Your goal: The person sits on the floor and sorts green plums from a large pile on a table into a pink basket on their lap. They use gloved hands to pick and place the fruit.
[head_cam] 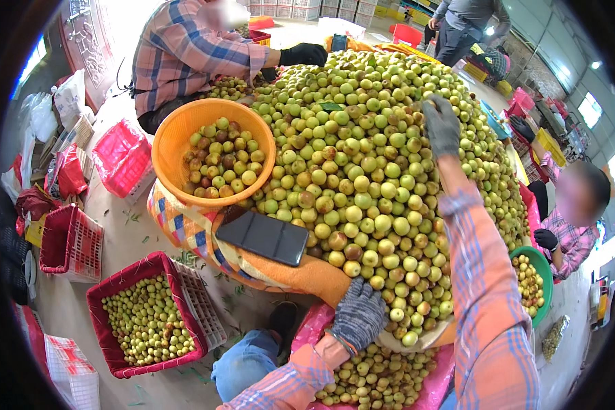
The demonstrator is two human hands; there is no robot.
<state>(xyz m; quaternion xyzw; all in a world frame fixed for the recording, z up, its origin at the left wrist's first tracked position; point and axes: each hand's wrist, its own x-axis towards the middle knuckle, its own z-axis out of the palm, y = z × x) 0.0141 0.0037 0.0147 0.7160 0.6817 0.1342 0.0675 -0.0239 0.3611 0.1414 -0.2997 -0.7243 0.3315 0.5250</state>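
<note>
A large heap of green and brownish jujubes (pixel 359 169) covers the table before me. My right hand (pixel 442 125), in a grey knit glove, reaches far over the heap and touches its upper right part; what its fingers hold cannot be made out. At the near edge my gloved left hand (pixel 360 313) rests palm down by the orange padded cloth rim (pixel 307 277), beside the lowest fruit. Whether it holds fruit is hidden. Below that hand sits a pink-lined container (pixel 443 376) full of jujubes.
An orange plastic basket (pixel 165 128) with browner jujubes and a dark smartphone (pixel 263 237) lie on the left rim. On the floor stands a red-lined crate (pixel 96 312) of jujubes. A green basin (pixel 547 287) is at right. Gloved co-workers sit left (pixel 195 51) and right (pixel 569 236).
</note>
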